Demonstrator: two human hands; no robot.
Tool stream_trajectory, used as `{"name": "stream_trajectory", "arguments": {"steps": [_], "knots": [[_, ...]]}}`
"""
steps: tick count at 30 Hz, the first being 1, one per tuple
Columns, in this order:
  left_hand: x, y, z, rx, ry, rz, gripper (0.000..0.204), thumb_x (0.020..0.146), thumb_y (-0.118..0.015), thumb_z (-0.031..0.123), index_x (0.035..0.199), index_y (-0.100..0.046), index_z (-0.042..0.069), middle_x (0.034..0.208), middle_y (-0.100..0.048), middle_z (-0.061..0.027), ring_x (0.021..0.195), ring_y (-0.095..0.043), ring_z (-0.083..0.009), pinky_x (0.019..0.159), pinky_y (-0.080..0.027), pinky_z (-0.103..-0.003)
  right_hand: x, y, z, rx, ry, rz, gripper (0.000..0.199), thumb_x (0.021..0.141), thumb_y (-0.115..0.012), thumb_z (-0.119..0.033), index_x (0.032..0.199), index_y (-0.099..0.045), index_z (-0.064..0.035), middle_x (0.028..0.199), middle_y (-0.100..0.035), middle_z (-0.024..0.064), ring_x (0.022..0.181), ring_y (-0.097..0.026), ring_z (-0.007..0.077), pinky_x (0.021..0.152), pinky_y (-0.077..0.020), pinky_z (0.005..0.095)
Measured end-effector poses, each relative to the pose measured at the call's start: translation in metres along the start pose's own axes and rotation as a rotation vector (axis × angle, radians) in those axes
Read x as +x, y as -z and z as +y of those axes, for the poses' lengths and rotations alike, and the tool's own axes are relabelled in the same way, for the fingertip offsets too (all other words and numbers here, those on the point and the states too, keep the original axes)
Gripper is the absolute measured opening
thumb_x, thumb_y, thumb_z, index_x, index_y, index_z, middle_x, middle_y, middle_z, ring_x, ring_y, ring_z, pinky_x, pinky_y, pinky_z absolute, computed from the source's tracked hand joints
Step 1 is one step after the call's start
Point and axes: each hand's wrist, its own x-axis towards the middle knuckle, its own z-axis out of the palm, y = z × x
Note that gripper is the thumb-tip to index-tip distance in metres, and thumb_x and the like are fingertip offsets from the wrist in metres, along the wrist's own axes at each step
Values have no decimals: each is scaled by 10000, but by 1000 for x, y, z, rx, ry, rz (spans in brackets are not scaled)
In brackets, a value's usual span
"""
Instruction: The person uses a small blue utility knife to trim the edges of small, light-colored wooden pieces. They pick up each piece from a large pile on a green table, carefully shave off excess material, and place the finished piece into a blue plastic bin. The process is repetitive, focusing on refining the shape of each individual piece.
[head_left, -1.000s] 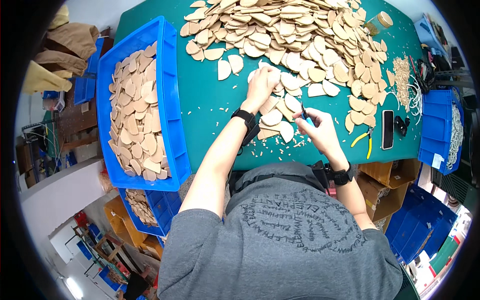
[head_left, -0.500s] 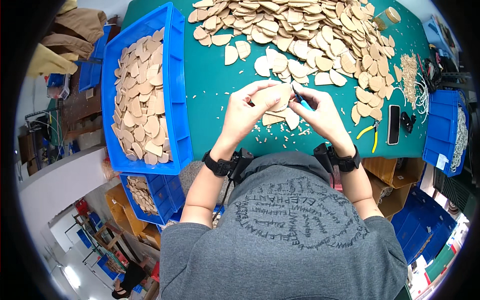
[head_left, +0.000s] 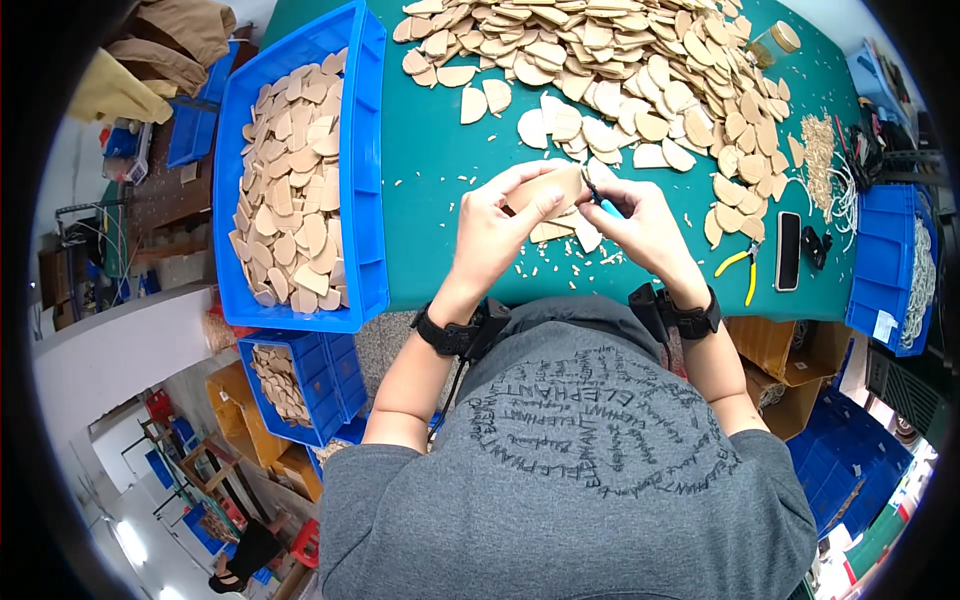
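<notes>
Head view: both hands have lifted nearer; left hand [head_left: 500, 225] fingers grip a tan wooden piece [head_left: 548, 188], right hand [head_left: 640, 225] fingers pinch a blue tool [head_left: 603, 205]. Left of them, a blue bin [head_left: 368, 150] holds more pieces.

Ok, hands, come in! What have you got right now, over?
Left hand gripping a tan wooden piece. Right hand holding a blue-handled tool against its edge. Loose pieces and chips on the green table below; nothing blocking.
</notes>
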Motion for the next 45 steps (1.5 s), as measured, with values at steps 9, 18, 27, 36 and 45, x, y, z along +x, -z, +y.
{"name": "stream_trajectory", "arguments": {"steps": [9,18,27,36,45], "knots": [[-2,-1,-3,37,-57,27,300,848,-698,147,1120,-655,29,983,-670,-44,827,-605,-74,666,-485,-195,5,-11,22,41,104,111,192,764,-665,-137,898,-699,-4,671,-571,-8,569,-440,44,514,-355,223],[-11,50,-5,81,97,266,266,836,-690,143,1080,-663,41,966,-664,-35,806,-597,-58,517,-448,-177,5,-11,7,94,51,114,146,850,-640,-137,909,-687,-12,668,-564,-46,561,-447,10,495,-333,183],[35,65,-57,713,-196,418,198,793,-689,204,951,-650,91,1064,-555,-104,1031,-492,-280,906,-394,-374,7,8,32,186,-47,179,156,846,-627,-110,934,-675,9,677,-558,-38,581,-456,22,523,-352,186],[53,-27,-140,973,-136,-293,456,673,-783,299,1025,-625,57,988,-609,-131,900,-625,-279,790,-514,-386,-4,15,43,221,-121,252,148,848,-632,-104,935,-670,9,678,-563,-37,589,-475,24,525,-376,186],[36,20,-91,-333,437,-285,375,830,-574,69,1194,-484,40,908,-665,-124,763,-682,-167,658,-586,-234,-4,-8,37,187,-55,179,166,832,-651,-132,926,-679,2,709,-602,-19,635,-516,31,570,-408,192]]}}
